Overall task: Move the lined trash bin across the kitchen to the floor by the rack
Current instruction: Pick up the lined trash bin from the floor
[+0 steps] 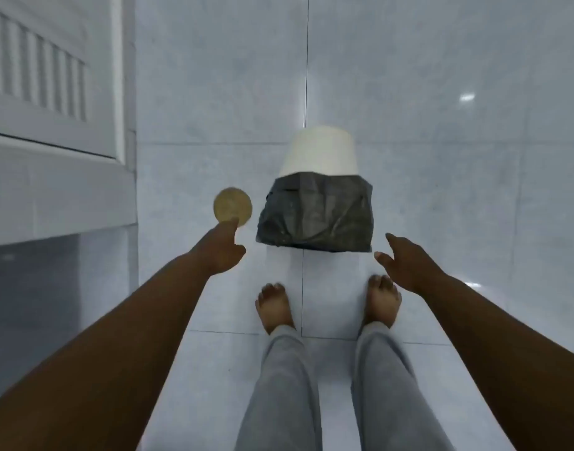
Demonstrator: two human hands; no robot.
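Note:
A white trash bin (318, 151) stands on the pale tiled floor straight ahead of my bare feet. A dark grey liner bag (315, 216) is folded over its rim and hangs down the near side. My left hand (222, 247) reaches forward to the left of the bin, fingers loosely spread, holding nothing. My right hand (406, 258) reaches toward the bin's right side, fingers apart and empty. Neither hand touches the bin; a small gap shows on each side.
A round brass-coloured disc (232, 205), like a floor drain cover, lies on the tiles left of the bin. A white louvred cabinet door (51, 76) and its base run along the left. Grey wall tiles rise behind the bin.

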